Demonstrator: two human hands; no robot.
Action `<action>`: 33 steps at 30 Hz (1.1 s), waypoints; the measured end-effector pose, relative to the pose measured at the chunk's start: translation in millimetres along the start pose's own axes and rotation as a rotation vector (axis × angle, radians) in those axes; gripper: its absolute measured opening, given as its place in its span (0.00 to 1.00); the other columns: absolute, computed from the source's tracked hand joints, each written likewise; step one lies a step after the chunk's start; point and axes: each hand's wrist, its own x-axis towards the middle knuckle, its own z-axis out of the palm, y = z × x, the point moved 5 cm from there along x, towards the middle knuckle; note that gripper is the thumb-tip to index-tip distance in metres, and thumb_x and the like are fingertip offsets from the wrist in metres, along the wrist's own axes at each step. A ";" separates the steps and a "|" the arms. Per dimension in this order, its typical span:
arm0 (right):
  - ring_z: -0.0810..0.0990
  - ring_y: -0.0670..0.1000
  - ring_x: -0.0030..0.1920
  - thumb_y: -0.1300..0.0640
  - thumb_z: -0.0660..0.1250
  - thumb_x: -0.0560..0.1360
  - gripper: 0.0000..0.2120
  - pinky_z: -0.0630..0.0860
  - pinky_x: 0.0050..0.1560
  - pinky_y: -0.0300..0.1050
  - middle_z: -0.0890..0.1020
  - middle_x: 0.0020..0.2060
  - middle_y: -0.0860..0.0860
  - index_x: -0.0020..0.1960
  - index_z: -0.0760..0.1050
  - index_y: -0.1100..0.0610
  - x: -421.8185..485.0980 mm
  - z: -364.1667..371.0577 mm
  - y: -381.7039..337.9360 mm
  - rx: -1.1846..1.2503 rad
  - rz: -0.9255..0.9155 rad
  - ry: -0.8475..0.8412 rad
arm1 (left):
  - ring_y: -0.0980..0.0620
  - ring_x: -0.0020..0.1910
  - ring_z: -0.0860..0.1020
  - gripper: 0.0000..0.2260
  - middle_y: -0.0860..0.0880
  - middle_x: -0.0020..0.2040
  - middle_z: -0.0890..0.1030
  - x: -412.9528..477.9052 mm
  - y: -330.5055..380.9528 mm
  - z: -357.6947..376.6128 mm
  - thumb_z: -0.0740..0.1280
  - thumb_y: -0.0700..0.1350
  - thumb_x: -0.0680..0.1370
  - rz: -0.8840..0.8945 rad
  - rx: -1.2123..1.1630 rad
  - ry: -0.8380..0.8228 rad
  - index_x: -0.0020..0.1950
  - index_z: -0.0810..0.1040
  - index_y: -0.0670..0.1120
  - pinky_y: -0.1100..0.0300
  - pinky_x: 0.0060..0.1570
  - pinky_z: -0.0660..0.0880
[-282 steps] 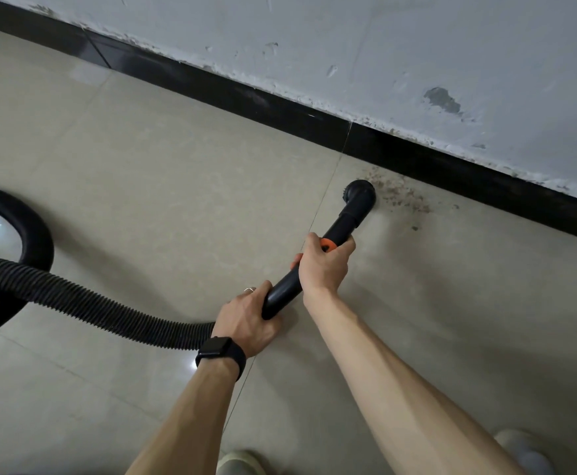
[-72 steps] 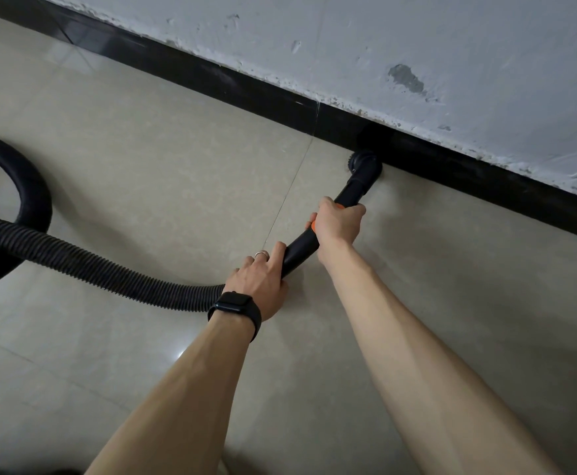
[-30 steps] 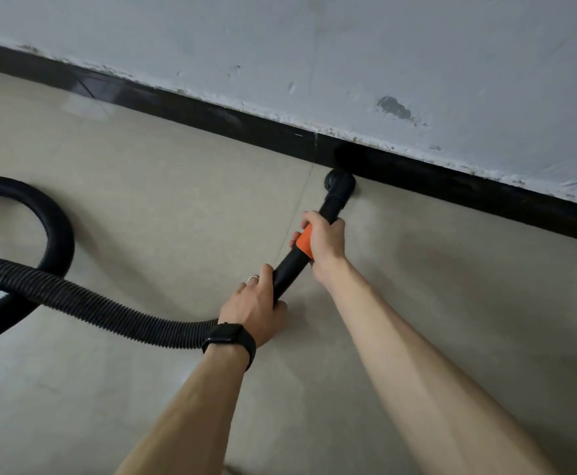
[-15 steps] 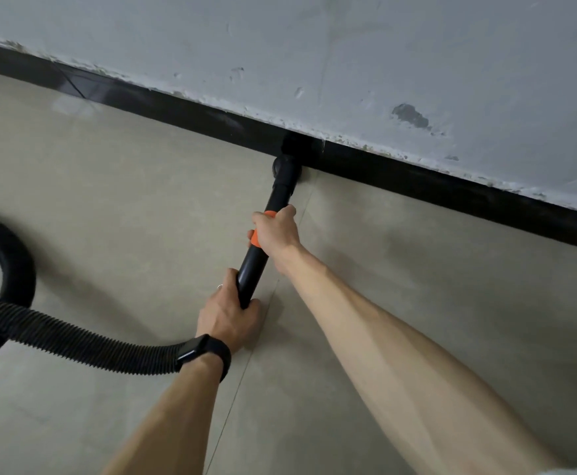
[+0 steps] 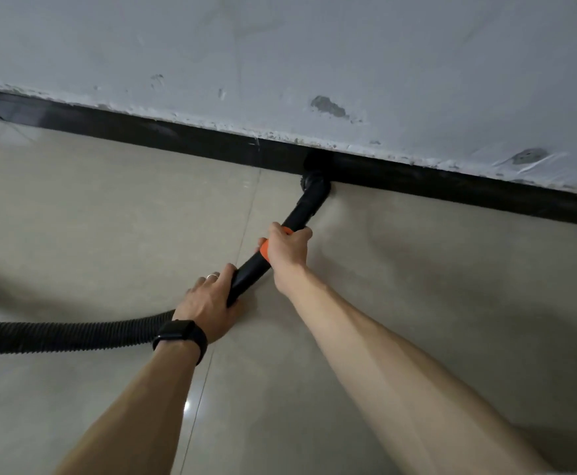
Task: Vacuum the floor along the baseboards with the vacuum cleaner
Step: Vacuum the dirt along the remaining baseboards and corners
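Your right hand point(image 5: 287, 250) is wrapped round the black vacuum tube point(image 5: 305, 209) at its orange collar point(image 5: 264, 250), fingers curled tight, so the collar shows only as a strip at the hand's left edge. Your left hand point(image 5: 208, 301) grips the same tube lower down, near the end where the ribbed hose point(image 5: 74, 335) meets it. Its back faces you and its fingers fold over the tube. A ring point(image 5: 212, 276) sits on one finger of that hand and a black watch point(image 5: 180, 337) is strapped to the wrist. The tube slants up and to the right from your hands to the nozzle point(image 5: 314, 181), which sits on the floor point(image 5: 108, 217) right against the black baseboard point(image 5: 451, 181). Black against black, you cannot tell exactly where the nozzle ends and its reflection in the glossy board starts. The hose runs from your left hand off the left edge of the view, low over the tiles; whether it touches them you cannot tell. A grout line point(image 5: 247, 231) runs between the tiles just left of the tube and passes under your left wrist. Above the baseboard the pale wall point(image 5: 314, 46) is chipped along its lower edge, with a grey patch point(image 5: 326, 106) above the nozzle. Both your forearms are bare and reach forward toward the wall.
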 end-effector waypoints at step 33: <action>0.77 0.49 0.30 0.60 0.63 0.82 0.17 0.83 0.41 0.47 0.76 0.42 0.54 0.69 0.68 0.60 81.1 -261.9 -87.9 0.589 -0.024 0.532 | 0.46 0.53 0.75 0.18 0.49 0.54 0.76 119.7 260.8 56.6 0.63 0.51 0.78 0.520 0.390 -0.120 0.66 0.62 0.54 0.53 0.48 0.67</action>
